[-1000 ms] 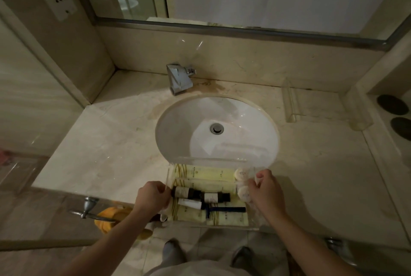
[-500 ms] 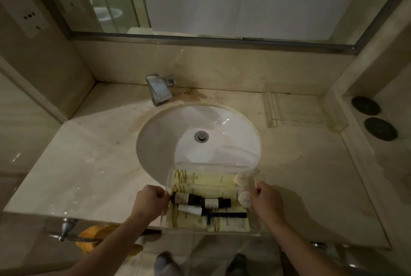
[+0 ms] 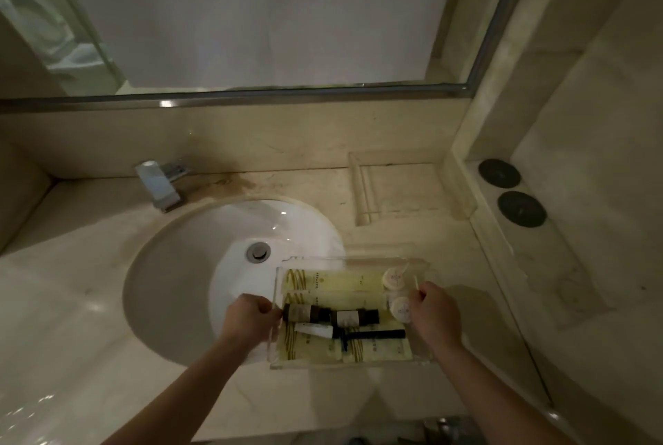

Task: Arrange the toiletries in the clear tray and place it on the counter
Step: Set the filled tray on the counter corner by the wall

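**Loaded tray swings right, off the basin**

You grip the clear tray [image 3: 353, 365] by its two short walls, your left hand [image 3: 251, 317] clenched on the left wall and your right hand [image 3: 436, 312] clenched on the right. A second ago it hung over the front lip of the sink [image 3: 201, 265]; now only its left end overlaps the bowl and the rest sits above the counter [image 3: 448, 251], to the right of the basin. I judge the arranging done and only the set-down left.

Inside, count two dark bottles [image 3: 332, 314] end to end, one white tube [image 3: 315, 330], one black-handled item [image 3: 369, 334], two round white pieces [image 3: 397, 287] and flat yellow packets [image 3: 333, 279], at least three, beneath. Two dark discs [image 3: 509, 191] rest on the right ledge.
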Motion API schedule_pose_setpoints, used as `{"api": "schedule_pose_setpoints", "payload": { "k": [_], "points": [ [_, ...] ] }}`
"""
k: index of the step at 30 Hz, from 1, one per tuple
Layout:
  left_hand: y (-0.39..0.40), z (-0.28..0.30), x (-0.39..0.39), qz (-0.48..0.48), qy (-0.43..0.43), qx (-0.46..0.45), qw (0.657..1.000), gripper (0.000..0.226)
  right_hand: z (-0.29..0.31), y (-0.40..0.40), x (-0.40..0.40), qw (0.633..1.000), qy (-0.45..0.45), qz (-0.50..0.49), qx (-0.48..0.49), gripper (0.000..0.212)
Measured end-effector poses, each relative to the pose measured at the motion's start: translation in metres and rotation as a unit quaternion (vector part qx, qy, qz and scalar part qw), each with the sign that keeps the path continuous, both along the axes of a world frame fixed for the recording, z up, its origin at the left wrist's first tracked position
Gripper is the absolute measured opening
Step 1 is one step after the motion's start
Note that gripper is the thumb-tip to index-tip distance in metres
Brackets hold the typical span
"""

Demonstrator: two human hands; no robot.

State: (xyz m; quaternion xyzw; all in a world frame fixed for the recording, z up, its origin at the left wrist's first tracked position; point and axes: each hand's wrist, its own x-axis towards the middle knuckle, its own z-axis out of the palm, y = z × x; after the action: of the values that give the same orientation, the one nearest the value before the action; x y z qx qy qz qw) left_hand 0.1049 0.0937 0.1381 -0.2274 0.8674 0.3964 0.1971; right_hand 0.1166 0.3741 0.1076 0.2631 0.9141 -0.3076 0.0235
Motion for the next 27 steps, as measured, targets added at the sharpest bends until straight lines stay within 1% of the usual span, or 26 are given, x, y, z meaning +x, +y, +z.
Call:
{"api": "schedule_pose_setpoints", "payload": {
  "k": [6, 9, 12, 16, 21, 27],
  "points": [
    [0.053, -0.003, -0.042, -0.023, -0.007, 0.025, 0.999, 0.019, -0.004, 0.052, -0.032, 0.999, 0.004, -0.035, 0.0, 0.031],
    [0.074, -0.005, -0.061, -0.036, -0.009, 0.036, 0.999, 0.017, -0.006, 0.072, -0.046, 0.999, -0.001, -0.052, 0.002, 0.031],
    [0.089, -0.007, -0.078, -0.052, -0.008, 0.04, 0.998, 0.017, -0.008, 0.087, -0.058, 0.998, -0.017, -0.067, 0.005, 0.025],
    [0.104, -0.009, -0.096, -0.062, -0.003, 0.039, 0.997, 0.017, -0.01, 0.101, -0.067, 0.997, -0.019, -0.076, 0.008, 0.021],
    [0.117, -0.014, -0.102, -0.078, 0.001, 0.035, 0.996, 0.019, -0.01, 0.111, -0.066, 0.995, -0.034, -0.07, 0.066, 0.026],
    [0.128, -0.019, -0.109, -0.09, 0.003, 0.033, 0.995, 0.021, -0.014, 0.117, -0.064, 0.991, -0.043, -0.115, 0.044, 0.023]
  ]
}}
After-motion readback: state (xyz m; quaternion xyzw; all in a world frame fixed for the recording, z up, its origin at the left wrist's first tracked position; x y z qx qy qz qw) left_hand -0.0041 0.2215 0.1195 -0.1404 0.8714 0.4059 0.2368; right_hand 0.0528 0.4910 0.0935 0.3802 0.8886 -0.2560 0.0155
